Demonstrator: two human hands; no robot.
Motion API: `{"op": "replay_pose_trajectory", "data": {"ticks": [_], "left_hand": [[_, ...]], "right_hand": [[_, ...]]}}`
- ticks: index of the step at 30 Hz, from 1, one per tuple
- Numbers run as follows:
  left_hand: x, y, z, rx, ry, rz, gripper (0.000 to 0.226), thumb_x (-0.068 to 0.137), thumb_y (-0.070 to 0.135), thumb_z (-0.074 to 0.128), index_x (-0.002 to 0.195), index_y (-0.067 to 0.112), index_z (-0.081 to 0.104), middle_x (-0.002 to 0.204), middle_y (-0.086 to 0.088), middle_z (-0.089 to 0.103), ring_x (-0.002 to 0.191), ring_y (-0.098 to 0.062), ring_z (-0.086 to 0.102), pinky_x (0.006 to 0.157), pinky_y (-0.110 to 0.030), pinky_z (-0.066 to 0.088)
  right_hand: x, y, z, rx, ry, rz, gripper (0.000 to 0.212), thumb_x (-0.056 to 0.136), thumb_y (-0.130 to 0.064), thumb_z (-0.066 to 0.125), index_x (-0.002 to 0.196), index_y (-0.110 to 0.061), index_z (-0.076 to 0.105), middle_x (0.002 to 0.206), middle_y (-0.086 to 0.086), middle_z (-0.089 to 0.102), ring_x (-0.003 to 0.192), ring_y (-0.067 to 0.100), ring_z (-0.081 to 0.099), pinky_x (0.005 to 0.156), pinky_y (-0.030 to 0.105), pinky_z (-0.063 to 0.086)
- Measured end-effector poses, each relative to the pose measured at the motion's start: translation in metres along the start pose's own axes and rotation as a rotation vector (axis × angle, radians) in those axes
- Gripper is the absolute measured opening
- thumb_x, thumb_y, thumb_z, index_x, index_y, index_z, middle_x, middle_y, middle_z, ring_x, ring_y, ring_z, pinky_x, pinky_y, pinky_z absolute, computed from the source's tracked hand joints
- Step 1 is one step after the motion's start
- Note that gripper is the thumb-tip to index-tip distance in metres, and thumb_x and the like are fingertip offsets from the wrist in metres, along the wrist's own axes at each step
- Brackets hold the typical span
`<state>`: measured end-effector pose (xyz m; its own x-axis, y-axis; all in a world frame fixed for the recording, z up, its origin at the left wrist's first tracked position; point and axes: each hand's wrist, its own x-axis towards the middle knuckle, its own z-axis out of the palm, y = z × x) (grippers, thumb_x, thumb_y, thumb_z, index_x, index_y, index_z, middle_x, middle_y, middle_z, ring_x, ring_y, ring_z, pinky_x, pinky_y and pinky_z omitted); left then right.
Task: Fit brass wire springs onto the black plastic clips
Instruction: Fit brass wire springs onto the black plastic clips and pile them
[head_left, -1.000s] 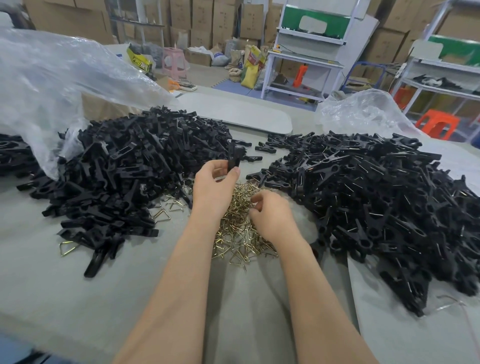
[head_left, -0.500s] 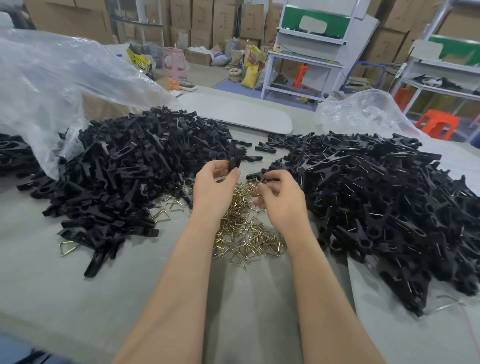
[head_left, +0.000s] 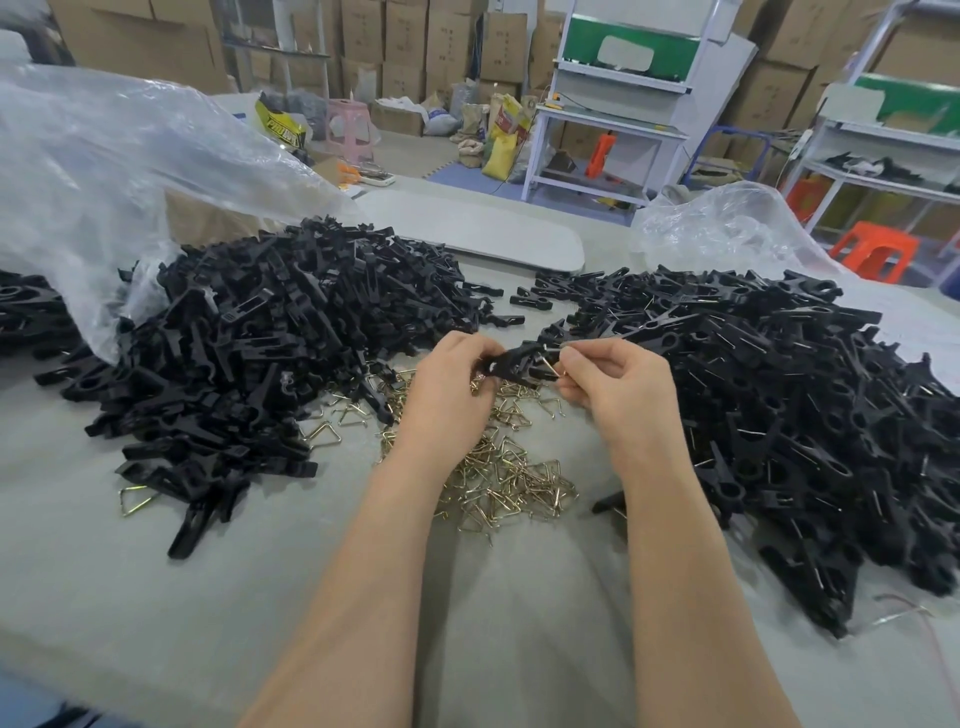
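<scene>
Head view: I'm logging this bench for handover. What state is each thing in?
left hand, grips held clip.
right hand, pinches brass spring at that clip.
held clip, off the table.
left clip pile, loose, no wire visible.
right clip pile, loose, wire showing.
spring pile, loose on table.

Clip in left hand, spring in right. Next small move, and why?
Probably push the brass spring fully onto the black clip: the right hand pinches it at the clip's end, the left hand grips the clip, and the spring looks only partly seated.
</scene>
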<state>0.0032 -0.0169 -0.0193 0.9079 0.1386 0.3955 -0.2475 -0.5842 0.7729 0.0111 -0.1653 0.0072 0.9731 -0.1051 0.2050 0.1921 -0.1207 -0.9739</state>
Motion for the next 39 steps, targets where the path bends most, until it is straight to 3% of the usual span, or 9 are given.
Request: {"op": "replay_pose_trajectory", "data": {"ticks": [7,12,16,20,22,25,29,33,39], "left_hand": [[-0.002,0.004,0.001,0.038,-0.060,0.131,0.026,0.086,0.002,0.063,0.107,0.017,0.065,0.107,0.010,0.056,0.099,-0.009,0.054,0.096,-0.033,0.047],[-0.003,0.005,0.000,0.042,-0.091,0.142,0.025,0.086,0.004,0.064,0.107,0.017,0.066,0.105,0.009,0.058,0.100,-0.011,0.055,0.096,-0.035,0.047],[-0.004,0.006,-0.001,0.046,-0.127,0.156,0.027,0.085,0.005,0.065,0.110,0.016,0.066,0.106,0.008,0.057,0.099,-0.012,0.056,0.095,-0.035,0.047],[-0.004,0.007,-0.006,-0.047,-0.200,0.099,0.026,0.085,0.008,0.067,0.109,0.017,0.067,0.104,0.005,0.061,0.098,-0.010,0.059,0.094,-0.029,0.049],[-0.005,0.011,-0.009,-0.192,-0.275,0.040,0.024,0.084,0.010,0.069,0.105,0.022,0.067,0.096,0.007,0.064,0.088,-0.003,0.061,0.081,-0.020,0.051],[-0.006,0.016,-0.011,-0.295,-0.318,0.044,0.024,0.082,0.011,0.072,0.100,0.026,0.066,0.087,0.009,0.065,0.083,-0.003,0.062,0.078,-0.013,0.047],[-0.006,0.019,-0.014,-0.254,-0.280,0.107,0.020,0.082,0.021,0.072,0.097,0.034,0.066,0.098,0.017,0.065,0.096,0.006,0.055,0.083,-0.002,0.034],[-0.006,0.023,-0.016,-0.339,-0.268,0.122,0.021,0.083,0.020,0.071,0.093,0.038,0.065,0.105,0.013,0.059,0.101,-0.004,0.057,0.096,-0.024,0.044],[-0.009,0.031,-0.020,-0.463,-0.238,0.104,0.024,0.081,0.015,0.072,0.101,0.027,0.067,0.092,0.003,0.067,0.092,-0.020,0.064,0.094,-0.047,0.049]], "right_hand": [[-0.002,0.002,0.001,-0.304,-0.012,-0.100,0.022,0.083,-0.011,0.068,0.080,-0.025,0.052,0.069,-0.002,0.068,0.062,0.014,0.064,0.069,0.031,0.054],[-0.002,0.002,0.000,-0.423,0.014,-0.155,0.024,0.083,-0.014,0.068,0.078,-0.028,0.048,0.072,-0.004,0.067,0.069,0.014,0.065,0.066,0.020,0.047],[-0.001,0.002,-0.002,-0.424,-0.048,-0.136,0.022,0.084,-0.012,0.068,0.081,-0.025,0.049,0.076,0.002,0.068,0.070,0.017,0.065,0.069,0.027,0.052],[0.000,0.000,-0.011,-0.085,-0.169,0.036,0.020,0.082,-0.007,0.071,0.088,-0.012,0.053,0.073,0.008,0.065,0.054,0.007,0.060,0.056,0.020,0.052],[0.000,-0.002,-0.016,0.220,-0.281,0.233,0.031,0.072,-0.021,0.075,0.091,-0.006,0.056,0.072,0.007,0.062,0.052,0.008,0.058,0.052,0.017,0.051],[-0.001,-0.001,-0.017,0.262,-0.494,0.469,0.064,0.057,-0.052,0.073,0.098,-0.004,0.062,0.076,0.011,0.068,0.059,0.016,0.065,0.053,0.022,0.055],[-0.001,0.004,-0.015,0.373,-0.616,0.446,0.051,0.078,-0.054,0.060,0.095,-0.006,0.066,0.060,0.006,0.064,0.048,0.012,0.060,0.045,0.020,0.049],[-0.003,0.008,-0.004,0.525,-0.549,0.363,0.049,0.078,-0.049,0.059,0.095,-0.003,0.062,0.046,-0.003,0.053,0.037,0.007,0.047,0.038,0.017,0.039],[-0.011,0.004,0.015,0.651,-0.503,0.333,0.053,0.073,-0.049,0.058,0.091,0.000,0.055,0.038,-0.006,0.045,0.031,0.005,0.039,0.033,0.015,0.033]]}}
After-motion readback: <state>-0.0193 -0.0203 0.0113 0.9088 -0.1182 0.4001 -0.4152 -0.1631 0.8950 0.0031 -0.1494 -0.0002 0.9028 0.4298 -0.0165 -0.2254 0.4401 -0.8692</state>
